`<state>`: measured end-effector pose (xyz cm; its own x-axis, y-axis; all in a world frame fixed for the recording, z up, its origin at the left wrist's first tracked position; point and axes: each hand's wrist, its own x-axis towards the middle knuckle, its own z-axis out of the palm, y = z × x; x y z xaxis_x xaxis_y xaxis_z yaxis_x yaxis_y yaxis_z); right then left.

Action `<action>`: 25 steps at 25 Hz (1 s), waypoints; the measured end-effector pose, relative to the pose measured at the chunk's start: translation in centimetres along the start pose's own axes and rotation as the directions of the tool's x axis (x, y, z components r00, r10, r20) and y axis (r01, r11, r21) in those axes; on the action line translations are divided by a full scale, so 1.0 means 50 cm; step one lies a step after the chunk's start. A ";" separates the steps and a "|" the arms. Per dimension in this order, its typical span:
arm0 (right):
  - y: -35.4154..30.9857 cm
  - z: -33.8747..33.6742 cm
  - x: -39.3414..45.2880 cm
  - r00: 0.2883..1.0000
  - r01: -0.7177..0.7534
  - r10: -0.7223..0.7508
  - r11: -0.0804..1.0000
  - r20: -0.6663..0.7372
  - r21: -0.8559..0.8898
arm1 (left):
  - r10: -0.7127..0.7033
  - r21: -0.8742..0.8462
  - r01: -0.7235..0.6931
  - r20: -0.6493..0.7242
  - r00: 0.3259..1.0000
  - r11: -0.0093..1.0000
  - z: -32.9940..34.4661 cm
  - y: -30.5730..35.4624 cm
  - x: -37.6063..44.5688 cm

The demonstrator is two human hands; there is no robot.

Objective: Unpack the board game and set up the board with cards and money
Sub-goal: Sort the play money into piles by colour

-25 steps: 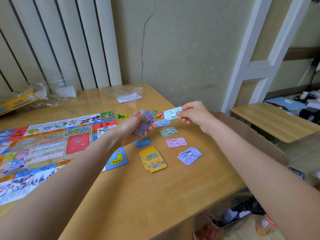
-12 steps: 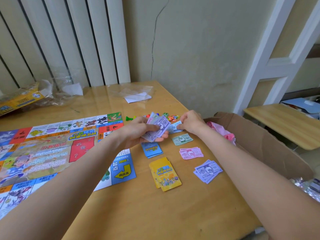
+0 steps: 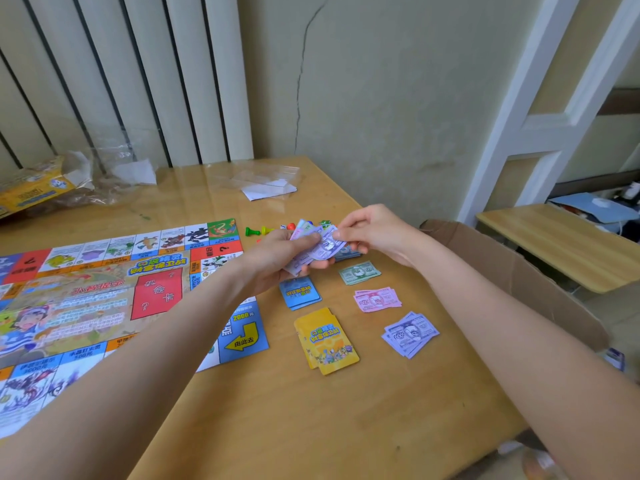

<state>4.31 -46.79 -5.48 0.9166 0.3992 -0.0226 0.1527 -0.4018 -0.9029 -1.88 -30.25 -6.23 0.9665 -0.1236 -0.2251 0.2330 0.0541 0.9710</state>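
The colourful game board (image 3: pixel 104 299) lies flat on the left of the wooden table (image 3: pixel 311 427). My left hand (image 3: pixel 277 261) grips a fanned wad of play money (image 3: pixel 311 249) above the table. My right hand (image 3: pixel 374 233) pinches the top purple note of that wad. On the table to the right of the board lie a blue card stack (image 3: pixel 299 293), a yellow card stack (image 3: pixel 327 341), a green note pile (image 3: pixel 359 271), a pink note pile (image 3: pixel 377 299) and a purple note pile (image 3: pixel 410 334). A blue note pile (image 3: pixel 348 254) is partly hidden under my hands.
Small coloured pawns (image 3: pixel 254 231) lie behind my hands. Clear plastic wrap with white paper (image 3: pixel 268 188) and the yellow game box (image 3: pixel 31 194) lie at the table's back. An open cardboard box (image 3: pixel 519 271) stands off the right edge, with a second table (image 3: pixel 561 244) beyond.
My right hand carried a blue note down to the blue pile, let it go, and came back to the wad, where it now pinches a purple note. The view shifted left.
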 end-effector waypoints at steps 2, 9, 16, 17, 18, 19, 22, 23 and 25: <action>-0.006 -0.005 -0.008 1.000 -0.002 0.002 1.000 -0.002 0.008 | -0.020 -0.053 0.021 0.004 1.000 0.998 0.000 0.003 -0.007; 0.004 -0.024 -0.068 0.998 -0.034 0.030 0.996 0.050 0.087 | -0.077 -0.005 0.078 0.046 0.996 0.997 0.008 -0.007 -0.040; 0.011 -0.063 -0.140 0.992 -0.025 0.020 0.999 0.127 0.037 | -0.071 0.067 0.066 0.075 0.995 0.996 0.048 -0.014 -0.070; 0.014 -0.071 -0.152 0.991 -0.031 0.033 0.999 0.129 -0.023 | -0.073 0.083 0.068 0.062 0.995 0.994 0.051 -0.015 -0.072; 0.020 -0.079 -0.165 0.990 -0.041 0.050 0.997 0.134 -0.069 | -0.076 0.097 0.071 0.052 0.996 0.993 0.056 -0.016 -0.075; 0.027 -0.085 -0.179 0.987 -0.052 0.066 0.994 0.146 -0.099 | -0.078 0.106 0.073 0.047 0.996 0.992 0.060 -0.017 -0.078; 0.052 -0.086 -0.212 0.976 -0.092 0.134 0.969 0.172 -0.231 | -0.083 0.100 0.079 0.042 0.996 0.992 0.064 -0.023 -0.089; 0.060 -0.083 -0.219 0.971 -0.102 0.164 0.943 0.175 -0.317 | -0.088 0.091 0.084 0.033 0.996 0.992 0.064 -0.026 -0.091; 0.068 -0.079 -0.219 0.970 -0.100 0.192 0.875 0.150 -0.474 | -0.097 0.084 0.097 0.000 0.995 0.992 0.063 -0.032 -0.091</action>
<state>-3.74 -55.78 -6.60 0.8627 0.4337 -0.2602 0.2170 -0.7821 -0.5841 -6.98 -32.91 -6.51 0.9393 -0.1280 -0.3184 0.3157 -0.0415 0.9479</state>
